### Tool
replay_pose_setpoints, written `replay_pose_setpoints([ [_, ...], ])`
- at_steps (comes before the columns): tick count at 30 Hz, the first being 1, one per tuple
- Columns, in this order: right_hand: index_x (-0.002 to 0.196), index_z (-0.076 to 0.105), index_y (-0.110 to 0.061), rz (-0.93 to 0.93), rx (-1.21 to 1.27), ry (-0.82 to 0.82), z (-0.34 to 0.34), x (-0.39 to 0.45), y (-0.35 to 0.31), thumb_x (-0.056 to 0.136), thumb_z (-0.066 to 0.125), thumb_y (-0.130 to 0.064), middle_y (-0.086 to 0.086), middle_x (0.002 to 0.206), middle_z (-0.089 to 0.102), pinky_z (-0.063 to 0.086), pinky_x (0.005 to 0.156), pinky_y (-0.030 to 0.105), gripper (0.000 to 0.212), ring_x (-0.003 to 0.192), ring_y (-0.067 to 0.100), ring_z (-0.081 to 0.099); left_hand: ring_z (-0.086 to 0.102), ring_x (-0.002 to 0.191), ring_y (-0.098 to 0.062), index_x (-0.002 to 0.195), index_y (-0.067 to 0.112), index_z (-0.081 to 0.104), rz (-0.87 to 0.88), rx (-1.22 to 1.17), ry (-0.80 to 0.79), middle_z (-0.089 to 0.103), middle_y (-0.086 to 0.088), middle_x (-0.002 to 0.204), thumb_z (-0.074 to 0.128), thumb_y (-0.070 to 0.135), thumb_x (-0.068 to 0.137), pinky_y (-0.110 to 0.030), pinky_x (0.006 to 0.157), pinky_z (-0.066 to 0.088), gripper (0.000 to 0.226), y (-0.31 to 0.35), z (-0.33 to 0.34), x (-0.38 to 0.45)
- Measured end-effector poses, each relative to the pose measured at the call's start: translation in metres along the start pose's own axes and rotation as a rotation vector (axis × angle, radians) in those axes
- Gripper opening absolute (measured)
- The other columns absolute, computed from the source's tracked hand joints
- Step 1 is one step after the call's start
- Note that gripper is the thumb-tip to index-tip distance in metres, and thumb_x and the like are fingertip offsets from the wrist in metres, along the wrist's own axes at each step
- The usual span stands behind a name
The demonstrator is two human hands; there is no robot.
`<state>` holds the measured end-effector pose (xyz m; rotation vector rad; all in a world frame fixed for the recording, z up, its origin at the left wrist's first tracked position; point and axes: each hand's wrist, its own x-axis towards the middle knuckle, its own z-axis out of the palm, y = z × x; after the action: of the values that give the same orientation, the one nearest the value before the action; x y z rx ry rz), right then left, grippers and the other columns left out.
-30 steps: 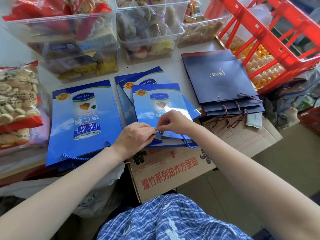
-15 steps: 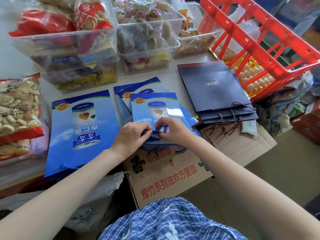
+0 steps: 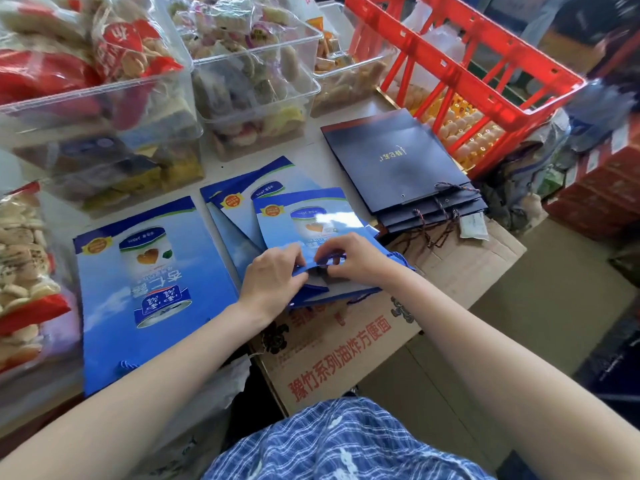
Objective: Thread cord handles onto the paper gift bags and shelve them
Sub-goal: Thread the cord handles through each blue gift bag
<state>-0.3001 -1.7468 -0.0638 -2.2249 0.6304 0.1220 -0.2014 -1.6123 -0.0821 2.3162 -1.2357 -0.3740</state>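
On a counter (image 3: 332, 157) crowded with clear snack tubs (image 3: 104, 109) and a red crate (image 3: 460, 74), I worked the top blue gift bag (image 3: 304, 216) of a fanned stack, its mouth overhanging a cardboard box (image 3: 346, 348). The glossy paper looked light, stiff and crease-prone, best held at the reinforced rim. My left hand (image 3: 273, 275) pinched that rim, lifting it open; my right hand (image 3: 353, 258) curled its grip onto the same edge, near a thin blue cord (image 3: 403, 259), soft and limp.
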Motion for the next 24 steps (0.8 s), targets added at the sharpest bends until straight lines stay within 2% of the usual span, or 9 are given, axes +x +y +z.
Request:
replay_pose_setpoints([
  [3,0.095,0.070,-0.002,0.014,0.016,0.000,-0.002,-0.005,-0.002,0.079,0.057,0.007,0.004,0.092,0.066,0.037,0.068,0.000,0.022,0.073,-0.003,0.051,0.057,0.086,-0.024,0.093,0.012,0.061,0.060,0.017,0.053,0.063,-0.006,0.088,0.061,0.019,0.085,-0.027,0.065,0.034,0.011,-0.001,0.004,-0.004],
  [7,0.102,0.067,-0.001,0.013,0.035,0.079,0.000,-0.014,-0.002,0.078,0.063,0.004,0.009,0.097,0.069,0.039,0.066,0.002,0.025,0.069,-0.003,0.051,0.059,0.082,-0.027,0.089,0.009,0.062,0.132,0.019,0.065,0.063,-0.009,0.084,0.065,0.014,0.081,-0.027,0.064,0.034,0.010,0.000,0.003,-0.008],
  [10,0.101,0.070,-0.004,0.013,-0.012,0.096,-0.003,-0.026,-0.002,0.078,0.061,0.003,0.008,0.096,0.071,0.038,0.065,0.002,0.025,0.074,0.007,0.053,0.057,0.082,-0.026,0.087,0.010,0.060,0.142,-0.005,0.032,0.063,-0.008,0.084,0.064,0.015,0.080,-0.030,0.065,0.038,0.009,0.009,0.003,-0.012],
  [13,0.101,0.072,-0.009,0.017,-0.072,0.023,-0.017,-0.041,0.000,0.081,0.057,0.003,-0.002,0.090,0.067,0.036,0.067,0.001,0.027,0.077,0.002,0.051,0.054,0.085,-0.022,0.078,0.019,0.048,0.135,-0.095,-0.053,0.064,-0.005,0.092,0.059,0.018,0.082,-0.031,0.069,0.041,0.012,0.025,0.009,-0.014],
  [14,0.101,0.072,-0.011,0.016,-0.081,0.015,-0.024,-0.047,0.002,0.083,0.057,0.002,-0.005,0.087,0.063,0.036,0.068,0.002,0.027,0.076,0.001,0.050,0.054,0.086,-0.022,0.075,0.023,0.043,0.133,-0.134,-0.088,0.064,-0.005,0.094,0.059,0.019,0.082,-0.032,0.071,0.042,0.018,0.032,0.010,-0.013],
  [16,0.100,0.073,-0.015,0.019,-0.089,0.021,-0.038,-0.058,0.006,0.084,0.060,-0.002,-0.002,0.088,0.059,0.038,0.069,0.009,0.023,0.080,0.006,0.051,0.053,0.088,-0.022,0.071,0.025,0.039,0.134,-0.176,-0.136,0.064,-0.006,0.096,0.058,0.019,0.082,-0.032,0.073,0.041,0.023,0.049,0.010,-0.009],
  [20,0.097,0.073,-0.012,0.032,-0.096,0.062,-0.062,-0.079,0.015,0.084,0.062,-0.004,0.010,0.096,0.061,0.043,0.081,0.027,0.019,0.090,0.020,0.055,0.056,0.089,-0.026,0.076,0.014,0.048,0.193,-0.143,-0.150,0.066,-0.007,0.093,0.057,0.019,0.082,-0.040,0.080,0.043,0.012,0.084,0.007,-0.004],
  [24,0.097,0.074,-0.012,0.024,-0.105,0.132,-0.083,-0.102,0.021,0.083,0.064,-0.005,0.008,0.094,0.062,0.042,0.079,0.023,0.018,0.087,0.019,0.056,0.055,0.082,-0.023,0.077,0.013,0.055,0.203,-0.125,-0.123,0.066,-0.002,0.087,0.058,0.020,0.082,-0.030,0.072,0.037,0.009,0.118,0.003,-0.003],
])
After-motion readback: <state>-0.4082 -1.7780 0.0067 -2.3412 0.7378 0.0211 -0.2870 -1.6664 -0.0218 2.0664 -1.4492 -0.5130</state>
